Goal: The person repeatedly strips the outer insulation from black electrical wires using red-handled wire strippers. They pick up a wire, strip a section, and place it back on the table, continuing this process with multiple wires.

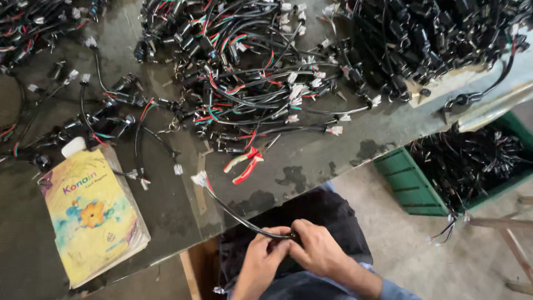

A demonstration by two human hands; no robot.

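A dark, stained workbench fills the view, heaped with black wire harnesses. Down at the near edge, over the lap, both hands meet on one black cable. The left hand pinches it, fingers together on the sheath; the right hand curls closed around its end. The cable runs thin and glossy up onto the bench, ending in a white plug with a red wire. Red-handled pliers lie just beyond. A yellow book sits left; a green crate of cables stands right.
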